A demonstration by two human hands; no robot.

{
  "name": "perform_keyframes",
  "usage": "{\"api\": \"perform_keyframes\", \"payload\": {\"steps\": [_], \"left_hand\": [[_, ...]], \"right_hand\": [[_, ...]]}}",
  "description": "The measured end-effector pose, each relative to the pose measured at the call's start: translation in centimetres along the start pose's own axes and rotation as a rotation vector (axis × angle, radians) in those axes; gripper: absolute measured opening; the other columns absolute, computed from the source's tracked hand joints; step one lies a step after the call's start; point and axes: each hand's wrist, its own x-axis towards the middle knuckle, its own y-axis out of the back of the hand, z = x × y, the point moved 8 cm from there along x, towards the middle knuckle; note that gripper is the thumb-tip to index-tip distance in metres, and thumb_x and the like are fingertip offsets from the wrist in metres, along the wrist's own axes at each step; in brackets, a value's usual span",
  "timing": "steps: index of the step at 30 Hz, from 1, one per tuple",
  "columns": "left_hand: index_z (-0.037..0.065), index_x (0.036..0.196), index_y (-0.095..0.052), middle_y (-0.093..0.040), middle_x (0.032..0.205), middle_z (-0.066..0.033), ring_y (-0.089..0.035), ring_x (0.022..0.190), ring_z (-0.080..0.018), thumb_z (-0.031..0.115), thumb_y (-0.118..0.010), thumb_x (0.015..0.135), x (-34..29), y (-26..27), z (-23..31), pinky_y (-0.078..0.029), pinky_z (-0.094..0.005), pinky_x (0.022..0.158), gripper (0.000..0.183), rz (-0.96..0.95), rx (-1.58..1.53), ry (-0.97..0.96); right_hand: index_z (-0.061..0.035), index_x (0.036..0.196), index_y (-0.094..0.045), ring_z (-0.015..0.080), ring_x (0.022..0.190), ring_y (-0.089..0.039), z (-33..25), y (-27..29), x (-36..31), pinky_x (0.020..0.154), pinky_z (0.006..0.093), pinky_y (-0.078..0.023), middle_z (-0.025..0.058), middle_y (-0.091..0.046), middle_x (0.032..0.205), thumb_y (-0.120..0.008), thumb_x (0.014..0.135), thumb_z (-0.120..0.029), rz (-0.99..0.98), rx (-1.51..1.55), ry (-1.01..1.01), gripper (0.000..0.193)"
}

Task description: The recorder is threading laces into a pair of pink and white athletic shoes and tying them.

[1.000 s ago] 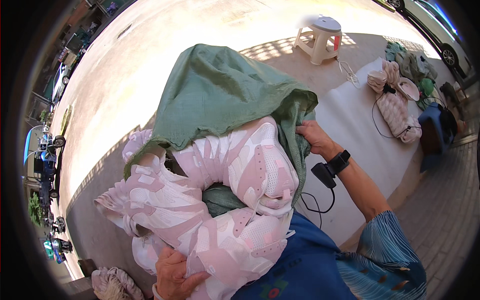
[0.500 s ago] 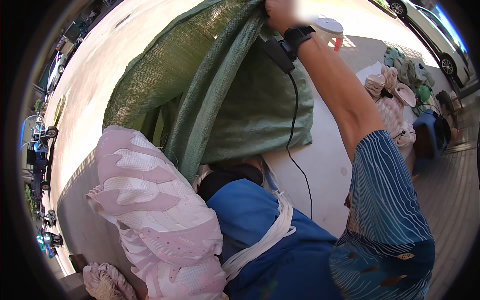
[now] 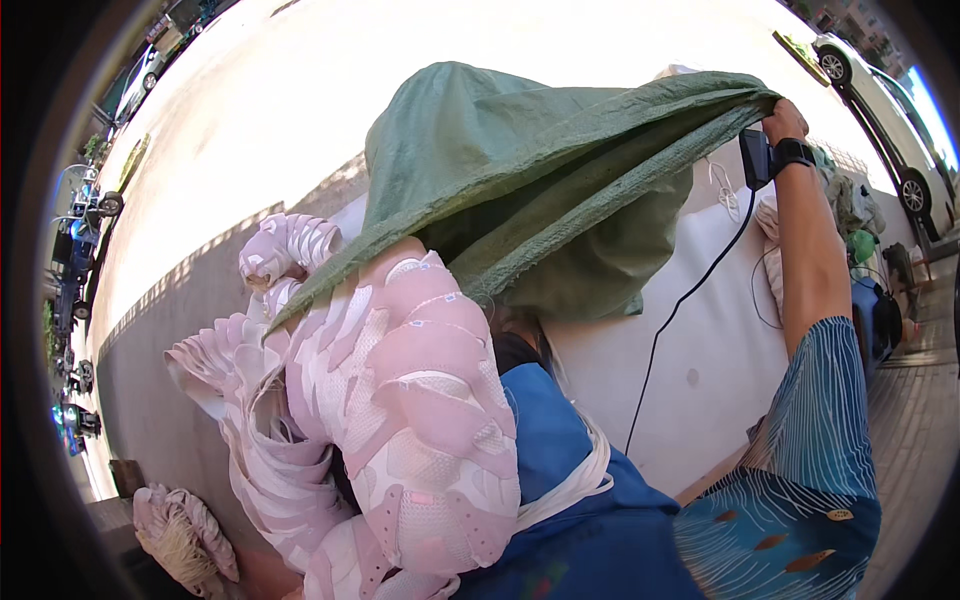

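From the head camera, I see my right hand [image 3: 786,122] far out at upper right, fingers clenched on the gathered rim of a green sack [image 3: 450,135]; the rim is pulled taut from there down to the left, where it drapes over the upper end of a pink and white bundle of shoe parts [image 3: 425,350]; my left hand is hidden, so I cannot tell what its fingers are doing.

The bundle sits left of centre, close against the blue apron [image 3: 610,550], its lower end running to the bottom edge; white strings [image 3: 575,480] lie beside it over the apron; a pale sheet [image 3: 640,400] spreads to the right.

I judge the bundle soft, bulky and fairly heavy, liable to bend or slip apart between its stacked layers, so I would support it from beneath; the sack looks light, limp and perhaps slick, best pinched by its thicker rim.
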Motion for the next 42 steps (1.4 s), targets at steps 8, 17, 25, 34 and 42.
{"api": "perform_keyframes", "payload": {"steps": [8,17,25,34,42], "left_hand": [[0.000,0.075,-0.061,-0.055,0.062,-0.0002,-0.047,0.063,-0.0063,0.015,-0.072,0.071,-3.8,-0.1,-0.7,-0.037,-0.0286,0.053,0.019,0.107,-0.104,0.126],[0.000,0.069,-0.061,-0.060,0.067,0.0007,-0.053,0.064,-0.0060,0.022,-0.080,0.068,-11.5,0.2,-1.7,-0.040,-0.0225,0.057,0.029,0.191,-0.113,0.295],[0.002,0.085,-0.063,-0.064,0.080,-0.0044,-0.060,0.074,-0.0172,0.019,-0.083,0.064,-13.5,1.8,0.0,-0.047,-0.0299,0.066,0.034,0.534,0.147,0.125],[0.001,0.120,-0.052,-0.061,0.105,-0.0092,-0.059,0.094,-0.0167,0.014,-0.066,0.079,-11.9,-0.3,-2.8,-0.047,-0.0297,0.081,0.045,0.166,0.030,0.353],[0.001,0.120,-0.052,-0.061,0.106,-0.0102,-0.059,0.095,-0.0180,0.016,-0.066,0.079,1.2,-2.9,4.6,-0.048,-0.0309,0.082,0.046,0.062,-0.129,0.310]], "right_hand": [[-0.0031,0.095,-0.067,0.0386,0.094,-0.063,13.3,-2.3,1.8,0.079,0.0441,-0.050,0.0225,-0.066,0.099,-0.064,0.077,-0.018,0.005,-0.005,-0.049,0.024],[-0.0014,0.111,-0.060,0.0349,0.090,-0.063,-5.4,-6.3,-10.2,0.077,0.0401,-0.050,0.0205,-0.063,0.107,-0.072,0.078,-0.032,-0.068,0.786,0.628,0.047],[-0.0049,0.141,-0.031,0.0380,0.125,-0.043,-26.4,9.0,-27.8,0.103,0.0422,-0.038,0.0245,-0.040,0.136,-0.073,0.073,-0.031,-0.319,1.077,0.988,0.085],[-0.0086,0.141,-0.028,0.0411,0.119,-0.046,-35.2,-3.6,-37.1,0.100,0.0421,-0.039,0.0242,-0.050,0.125,-0.067,0.078,-0.036,-0.931,0.947,1.111,0.079],[-0.0016,0.087,-0.065,0.0446,0.090,-0.058,-35.9,-9.1,-32.9,0.082,0.0483,-0.046,0.0253,-0.062,0.095,-0.045,0.088,-0.030,-0.718,0.927,1.022,0.036]]}}
